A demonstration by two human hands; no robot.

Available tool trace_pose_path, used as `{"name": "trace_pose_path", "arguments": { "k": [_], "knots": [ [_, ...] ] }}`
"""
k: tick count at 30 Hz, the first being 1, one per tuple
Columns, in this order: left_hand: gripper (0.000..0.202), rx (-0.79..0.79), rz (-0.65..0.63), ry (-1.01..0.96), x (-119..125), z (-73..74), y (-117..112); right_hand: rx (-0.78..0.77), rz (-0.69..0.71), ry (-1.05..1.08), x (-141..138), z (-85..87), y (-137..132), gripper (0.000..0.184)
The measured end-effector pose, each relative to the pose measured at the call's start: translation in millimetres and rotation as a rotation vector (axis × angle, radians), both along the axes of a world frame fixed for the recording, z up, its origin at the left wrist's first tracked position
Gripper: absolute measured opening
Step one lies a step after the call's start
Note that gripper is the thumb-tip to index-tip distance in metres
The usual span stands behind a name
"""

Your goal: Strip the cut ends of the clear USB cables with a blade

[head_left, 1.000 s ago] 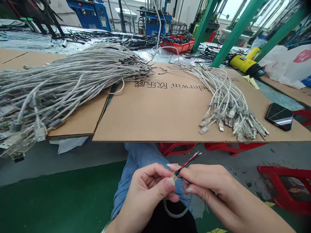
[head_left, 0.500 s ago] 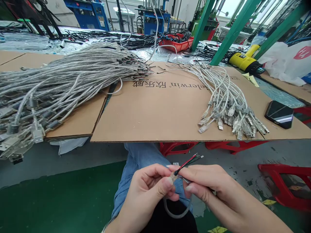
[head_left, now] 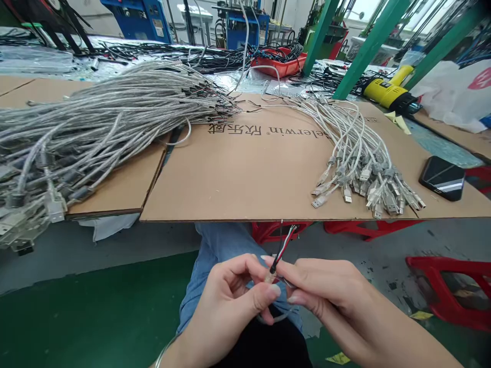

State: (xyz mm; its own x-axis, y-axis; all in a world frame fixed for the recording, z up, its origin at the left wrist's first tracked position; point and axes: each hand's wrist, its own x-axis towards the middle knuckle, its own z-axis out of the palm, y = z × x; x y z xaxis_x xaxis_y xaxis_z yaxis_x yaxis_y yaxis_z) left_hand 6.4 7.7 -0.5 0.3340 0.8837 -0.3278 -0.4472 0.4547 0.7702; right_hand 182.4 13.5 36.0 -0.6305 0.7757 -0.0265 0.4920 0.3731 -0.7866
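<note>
Pinching a cable [head_left: 270, 279] just below its stripped end, the left hand [head_left: 233, 302] has its thumb and fingers together, its grip clamped on the clear jacket. The cable is held in the air over the person's lap [head_left: 213, 245], below the near edge of the cardboard-topped table [head_left: 230, 179]. Loose wires [head_left: 284, 247] rise from a black collar, with red, white and black ones showing. The right hand [head_left: 337, 294] is just beside, thumb and forefinger closed on a thin grey piece [head_left: 284, 281] next to the jacket; whether it is part of the cable or a separate tool, I cannot tell.

On the table lie 2 heaps of grey cables: a large heap [head_left: 115, 122] on the left and a smaller heap [head_left: 356, 148] on the right, its plugs facing the person. Right of the smaller heap lies 1 black phone [head_left: 442, 178]. Farther back are a yellow-and-black tool [head_left: 385, 94], near a white plastic bag [head_left: 448, 97], and a red tray [head_left: 282, 67] holding black cables [head_left: 293, 51].
</note>
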Motion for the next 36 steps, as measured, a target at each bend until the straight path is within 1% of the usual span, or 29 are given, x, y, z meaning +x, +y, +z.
{"name": "trace_pose_path", "arguments": {
  "k": [5, 8, 11, 13, 15, 16, 18, 20, 22, 24, 27, 32, 34, 36],
  "knots": [
    [0.026, 0.016, -0.01, 0.067, -0.4, -1.9, -1.2, 0.078, 0.007, -0.013, 1.8, 5.2, 0.6, 0.025],
    [0.026, 0.031, -0.025, 0.095, -0.6, -2.5, -1.9, 0.067, 0.006, -0.017, 1.8, 7.8, 0.8, 0.025],
    [0.024, 0.048, -0.007, 0.137, -0.8, -2.2, -2.5, 0.076, -0.003, 0.02, 2.0, 7.2, 0.8, 0.026],
    [0.023, 0.049, 0.007, 0.16, -0.6, -2.1, -2.7, 0.054, -0.024, 0.057, 2.1, 5.2, 1.0, 0.027],
    [0.024, 0.045, 0.011, 0.178, 0.4, -2.2, -2.8, -0.028, -0.052, 0.114, 1.2, 1.5, 2.1, 0.024],
    [0.024, 0.045, 0.011, 0.19, 1.2, -2.5, -2.9, -0.077, -0.093, 0.152, -0.2, -1.1, 2.9, 0.022],
    [0.023, 0.07, 0.02, 0.248, 2.8, -3.2, -3.1, -0.139, -0.222, 0.276, -5.0, -7.7, 5.4, 0.017],
    [0.023, 0.149, 0.046, 0.348, 4.1, -4.0, -3.5, -0.164, -0.383, 0.422, -12.2, -14.7, 8.7, 0.003],
    [0.023, 0.231, 0.083, 0.442, 4.6, -4.6, -4.0, -0.225, -0.474, 0.537, -19.7, -20.4, 12.5, 0.016],
    [0.024, 0.256, 0.104, 0.485, 4.4, -4.9, -4.5, -0.328, -0.496, 0.608, -25.5, -24.2, 16.3, 0.025],
    [0.025, 0.231, 0.109, 0.477, 4.4, -5.2, -4.9, -0.437, -0.481, 0.664, -29.6, -28.1, 20.8, 0.029],
    [0.025, 0.208, 0.158, 0.437, 5.8, -4.6, -3.9, -0.49, -0.455, 0.687, -30.7, -32.2, 23.3, 0.034],
    [0.024, 0.126, 0.127, 0.347, 5.0, -3.8, -2.5, -0.488, -0.449, 0.693, -30.8, -30.9, 24.1, 0.035],
    [0.028, 0.035, 0.046, 0.204, 2.6, -4.0, -0.6, -0.476, -0.441, 0.694, -30.7, -27.9, 25.4, 0.035]
  ]
}}
